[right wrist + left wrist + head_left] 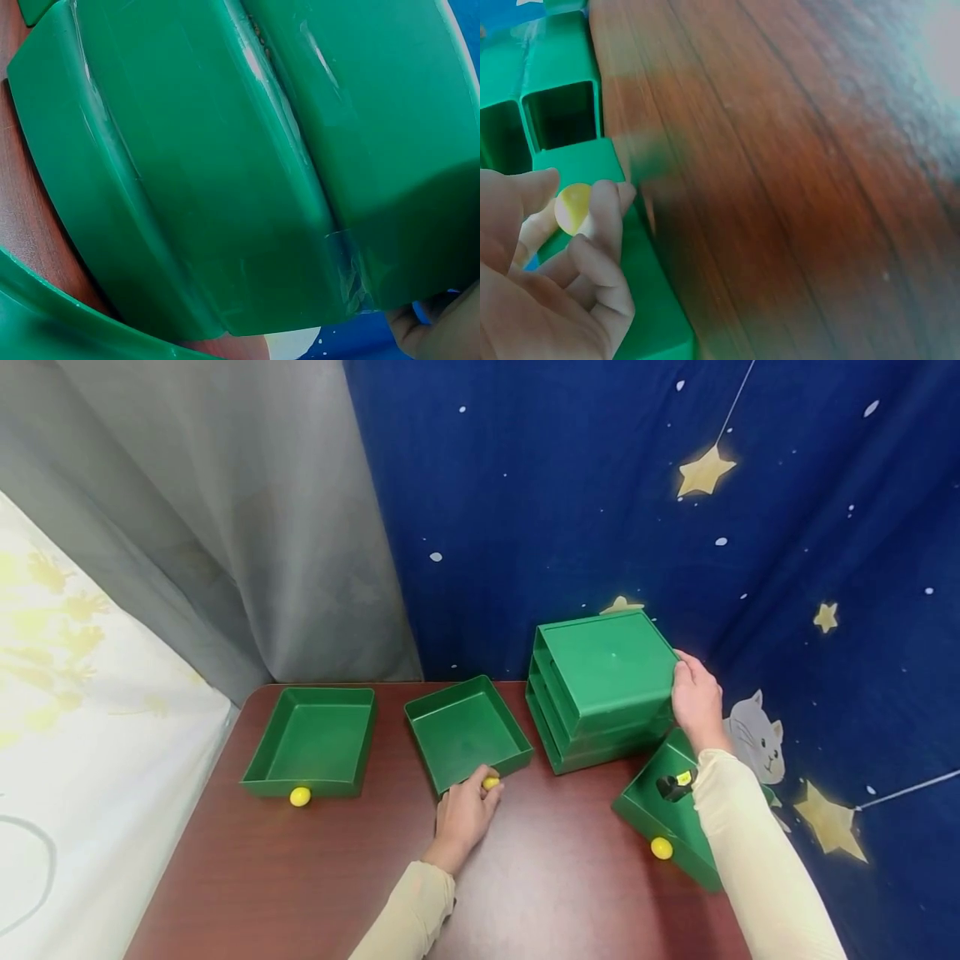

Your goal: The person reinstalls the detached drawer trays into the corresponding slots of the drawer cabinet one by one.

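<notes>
My left hand (462, 812) pinches the yellow knob (491, 782) on the front of a green drawer (468, 728) lying on the table. In the left wrist view the fingers curl around that knob (573, 208). My right hand (696, 693) grips the back right corner of a green drawer cabinet (611, 664). The cabinet's slots face left, toward the drawer, and no drawer fills them. Close up in the right wrist view, the cabinet's stacked side panels (195, 165) show clear tape at their seams, with part of my right hand (442, 330) at the edge.
Another green drawer (322, 739) with a yellow knob (300, 797) lies at the left on the brown table (555, 860). A third drawer (660, 810), holding a small black object (672, 787), sits under my right forearm. Curtains hang behind.
</notes>
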### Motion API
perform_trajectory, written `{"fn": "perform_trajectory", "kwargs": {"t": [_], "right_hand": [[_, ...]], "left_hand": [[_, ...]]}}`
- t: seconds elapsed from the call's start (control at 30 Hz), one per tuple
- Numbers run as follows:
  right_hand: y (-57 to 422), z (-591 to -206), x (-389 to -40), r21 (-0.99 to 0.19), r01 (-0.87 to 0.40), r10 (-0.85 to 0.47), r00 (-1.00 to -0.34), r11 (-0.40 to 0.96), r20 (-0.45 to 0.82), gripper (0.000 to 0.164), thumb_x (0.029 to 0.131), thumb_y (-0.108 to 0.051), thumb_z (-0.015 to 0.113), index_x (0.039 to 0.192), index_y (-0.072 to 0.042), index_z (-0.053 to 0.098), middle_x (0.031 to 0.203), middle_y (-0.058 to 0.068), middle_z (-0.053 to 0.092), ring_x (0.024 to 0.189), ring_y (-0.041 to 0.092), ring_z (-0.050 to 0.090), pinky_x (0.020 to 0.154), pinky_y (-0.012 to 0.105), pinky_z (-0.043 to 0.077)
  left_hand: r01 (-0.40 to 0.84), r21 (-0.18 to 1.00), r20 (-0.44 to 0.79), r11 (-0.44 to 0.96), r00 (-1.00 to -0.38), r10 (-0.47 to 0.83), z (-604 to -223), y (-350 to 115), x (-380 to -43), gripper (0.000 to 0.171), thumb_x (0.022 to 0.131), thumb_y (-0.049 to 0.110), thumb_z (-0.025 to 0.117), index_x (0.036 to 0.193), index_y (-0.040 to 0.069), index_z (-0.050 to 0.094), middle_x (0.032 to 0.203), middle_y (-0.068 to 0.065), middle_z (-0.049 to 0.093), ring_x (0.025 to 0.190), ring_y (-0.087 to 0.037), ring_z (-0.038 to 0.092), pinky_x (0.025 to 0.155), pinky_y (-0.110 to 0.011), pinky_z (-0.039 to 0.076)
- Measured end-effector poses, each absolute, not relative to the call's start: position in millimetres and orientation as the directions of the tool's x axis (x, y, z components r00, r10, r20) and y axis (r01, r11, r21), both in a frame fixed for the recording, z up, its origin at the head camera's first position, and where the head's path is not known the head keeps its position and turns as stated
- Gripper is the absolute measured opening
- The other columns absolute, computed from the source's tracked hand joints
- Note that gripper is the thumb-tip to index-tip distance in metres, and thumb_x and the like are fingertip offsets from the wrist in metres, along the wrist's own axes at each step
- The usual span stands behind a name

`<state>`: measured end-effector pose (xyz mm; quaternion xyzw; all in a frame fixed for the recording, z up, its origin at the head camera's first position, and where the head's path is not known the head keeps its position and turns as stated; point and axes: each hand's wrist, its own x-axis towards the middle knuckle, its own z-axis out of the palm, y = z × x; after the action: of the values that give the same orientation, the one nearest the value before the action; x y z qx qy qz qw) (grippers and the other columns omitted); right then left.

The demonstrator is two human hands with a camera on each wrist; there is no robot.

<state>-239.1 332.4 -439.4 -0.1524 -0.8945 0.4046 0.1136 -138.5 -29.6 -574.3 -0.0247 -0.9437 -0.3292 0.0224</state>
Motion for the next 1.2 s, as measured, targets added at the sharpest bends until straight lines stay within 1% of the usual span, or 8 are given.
{"fn": "perform_trajectory", "kwargs": {"t": [0.23,0.33,0.53,0.67,0.77,0.97,1.1,1.2], "right_hand": [[334.5,-440.5,-240.9,-0.765,0.164,0.355,-0.931,0.623,0.089,0.055,0.108,-0.045,0.024,0.154,-0.023,0.047,0.16,0.011,0.045,0.147,0.04,0.041,0.119,0.059,0.031],[335.0,-440.7,-242.4,-0.774,0.16,0.36,-0.928,0.612,0.093,0.055,0.108,-0.045,0.025,0.153,-0.023,0.047,0.159,0.01,0.046,0.147,0.04,0.041,0.119,0.059,0.031],[333.9,-440.1,-243.2,-0.779,0.167,0.367,-0.926,0.604,0.086,0.055,0.108,-0.046,0.024,0.154,-0.025,0.046,0.16,0.009,0.044,0.149,0.039,0.04,0.12,0.058,0.03],[332.1,-438.0,-243.4,-0.788,0.166,0.374,-0.924,0.593,0.086,0.055,0.108,-0.046,0.024,0.154,-0.025,0.047,0.16,0.009,0.045,0.148,0.037,0.04,0.12,0.058,0.03],[330.1,-436.6,-244.5,-0.796,0.16,0.379,-0.921,0.584,0.093,0.054,0.108,-0.046,0.025,0.153,-0.025,0.048,0.159,0.009,0.046,0.147,0.037,0.042,0.12,0.057,0.03],[327.7,-436.5,-243.3,-0.795,0.182,0.409,-0.908,0.578,0.089,0.053,0.108,-0.044,0.026,0.151,-0.023,0.05,0.159,0.008,0.047,0.147,0.036,0.042,0.121,0.054,0.03],[327.7,-438.7,-239.6,-0.793,0.199,0.429,-0.899,0.576,0.086,0.053,0.109,-0.044,0.027,0.151,-0.022,0.051,0.158,0.008,0.048,0.148,0.036,0.042,0.121,0.055,0.03],[328.6,-440.9,-237.3,-0.792,0.206,0.432,-0.898,0.574,0.08,0.053,0.109,-0.044,0.027,0.151,-0.022,0.051,0.158,0.007,0.048,0.148,0.036,0.041,0.121,0.055,0.03]], "left_hand": [[0.099,0.631,0.089,0.77,-0.995,0.055,-573.8,-32.6,-142.0,0.014,0.096,0.032,0.071,0.11,0.03,0.07,0.077,0.008,0.071,0.059,-0.011,0.055,0.056,-0.03,0.043],[0.099,0.641,0.074,0.761,-0.995,0.067,-573.4,-34.7,-144.9,0.016,0.096,0.032,0.071,0.112,0.031,0.07,0.081,0.009,0.074,0.063,-0.01,0.059,0.059,-0.031,0.045],[0.097,0.652,0.044,0.752,-0.995,0.09,-574.3,-38.1,-147.2,0.025,0.091,0.032,0.077,0.115,0.032,0.069,0.082,0.011,0.076,0.074,-0.012,0.07,0.067,-0.035,0.052],[0.131,0.68,0.052,0.721,-0.99,0.131,-570.7,-43.5,-150.8,0.035,0.084,0.021,0.083,0.115,0.029,0.071,0.087,0.008,0.079,0.085,-0.014,0.075,0.077,-0.041,0.056],[0.153,0.68,0.061,0.717,-0.986,0.153,-568.4,-48.6,-153.6,0.038,0.081,0.015,0.084,0.115,0.03,0.071,0.09,0.007,0.079,0.087,-0.014,0.075,0.08,-0.04,0.057],[0.194,0.603,0.081,0.774,-0.98,0.183,-573.9,-56.4,-153.0,0.027,0.088,0.023,0.078,0.111,0.033,0.069,0.083,0.012,0.074,0.074,-0.008,0.067,0.067,-0.03,0.052],[0.209,0.574,0.088,0.792,-0.977,0.195,-577.5,-60.6,-149.2,0.025,0.092,0.025,0.075,0.114,0.034,0.067,0.081,0.011,0.071,0.065,-0.006,0.06,0.06,-0.026,0.046],[0.224,0.561,0.105,0.797,-0.974,0.2,-579.6,-63.0,-145.0,0.027,0.095,0.024,0.072,0.119,0.035,0.066,0.08,0.007,0.071,0.06,-0.008,0.057,0.056,-0.026,0.044]]}}
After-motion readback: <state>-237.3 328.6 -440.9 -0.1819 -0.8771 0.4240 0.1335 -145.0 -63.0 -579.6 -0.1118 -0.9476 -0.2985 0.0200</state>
